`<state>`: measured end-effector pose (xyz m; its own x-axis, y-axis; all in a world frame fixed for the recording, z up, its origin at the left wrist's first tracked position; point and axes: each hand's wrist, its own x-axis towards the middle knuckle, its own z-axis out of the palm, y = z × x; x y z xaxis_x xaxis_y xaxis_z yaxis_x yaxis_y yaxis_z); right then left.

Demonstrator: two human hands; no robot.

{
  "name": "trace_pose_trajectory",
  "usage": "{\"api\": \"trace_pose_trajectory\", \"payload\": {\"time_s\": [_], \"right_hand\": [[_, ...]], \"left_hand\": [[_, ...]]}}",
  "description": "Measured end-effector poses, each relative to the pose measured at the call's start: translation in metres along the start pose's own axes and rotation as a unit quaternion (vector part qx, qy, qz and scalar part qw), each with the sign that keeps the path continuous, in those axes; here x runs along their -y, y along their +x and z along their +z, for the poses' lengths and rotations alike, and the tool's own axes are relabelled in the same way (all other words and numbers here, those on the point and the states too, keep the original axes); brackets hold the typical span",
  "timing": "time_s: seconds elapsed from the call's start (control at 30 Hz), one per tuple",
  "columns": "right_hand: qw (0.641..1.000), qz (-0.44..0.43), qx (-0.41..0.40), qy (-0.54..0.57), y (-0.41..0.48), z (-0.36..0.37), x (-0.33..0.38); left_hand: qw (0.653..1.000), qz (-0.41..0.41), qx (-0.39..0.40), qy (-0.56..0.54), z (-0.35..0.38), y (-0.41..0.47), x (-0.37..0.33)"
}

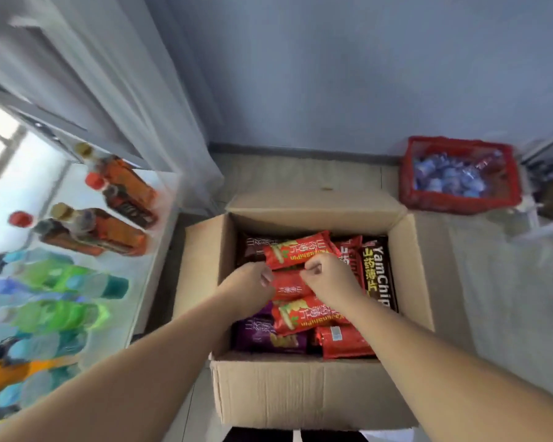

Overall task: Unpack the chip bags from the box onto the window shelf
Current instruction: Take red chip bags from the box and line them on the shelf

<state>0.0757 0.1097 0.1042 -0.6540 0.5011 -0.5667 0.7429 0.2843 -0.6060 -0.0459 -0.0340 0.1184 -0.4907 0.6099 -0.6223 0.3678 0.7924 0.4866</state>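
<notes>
An open cardboard box [300,390] stands on the floor below me, filled with several chip bags in red, purple and brown. Both my hands are inside it. My left hand [248,287] and my right hand [329,277] are closed on the two ends of a red chip bag [289,287] lying in the middle of the box. Another red chip bag [299,249] lies just behind it, and a brown YamChips bag [379,272] stands along the right wall. The white window shelf [141,275] runs along the left.
The shelf holds several drink bottles: orange-labelled ones [122,186] at the back, green [64,275] and blue ones nearer. A white curtain [160,116] hangs beside it. A red basket [458,175] with blue packets sits on the floor at the back right.
</notes>
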Motion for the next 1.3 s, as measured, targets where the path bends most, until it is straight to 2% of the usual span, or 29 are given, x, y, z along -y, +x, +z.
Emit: {"api": "trace_pose_trajectory", "payload": {"time_s": [0.1, 0.27, 0.4, 0.53, 0.77, 0.87, 0.93, 1.07, 1.17, 1.3], "right_hand": [[0.997, 0.071, 0.008, 0.026, 0.011, 0.032, -0.044], [0.974, 0.196, 0.036, 0.111, 0.027, 0.097, -0.091], [0.911, 0.304, 0.036, 0.277, 0.046, 0.139, -0.111], [0.860, 0.374, -0.001, 0.347, 0.063, 0.157, -0.120], [0.799, 0.416, -0.088, 0.426, 0.089, 0.173, -0.125], [0.762, 0.441, -0.103, 0.464, 0.100, 0.176, -0.120], [0.749, 0.454, -0.110, 0.469, 0.107, 0.177, -0.120], [0.768, 0.442, -0.126, 0.446, 0.107, 0.176, -0.121], [0.812, 0.396, -0.127, 0.410, 0.092, 0.167, -0.115], [0.871, 0.321, -0.145, 0.343, 0.067, 0.148, -0.099]], "left_hand": [[0.998, 0.000, 0.049, 0.047, 0.034, 0.029, 0.020], [0.982, -0.004, 0.054, 0.182, 0.079, 0.074, 0.054], [0.959, 0.021, 0.057, 0.276, 0.104, 0.104, 0.074], [0.936, 0.018, 0.081, 0.342, 0.123, 0.122, 0.095], [0.933, 0.041, -0.004, 0.357, 0.141, 0.147, 0.122], [0.938, 0.043, -0.027, 0.343, 0.144, 0.153, 0.127], [0.943, 0.043, -0.036, 0.328, 0.144, 0.155, 0.128], [0.977, 0.010, -0.038, 0.210, 0.136, 0.151, 0.126], [0.996, 0.000, 0.007, 0.093, 0.130, 0.136, 0.121], [0.996, -0.054, 0.040, -0.060, 0.107, 0.104, 0.108]]}}
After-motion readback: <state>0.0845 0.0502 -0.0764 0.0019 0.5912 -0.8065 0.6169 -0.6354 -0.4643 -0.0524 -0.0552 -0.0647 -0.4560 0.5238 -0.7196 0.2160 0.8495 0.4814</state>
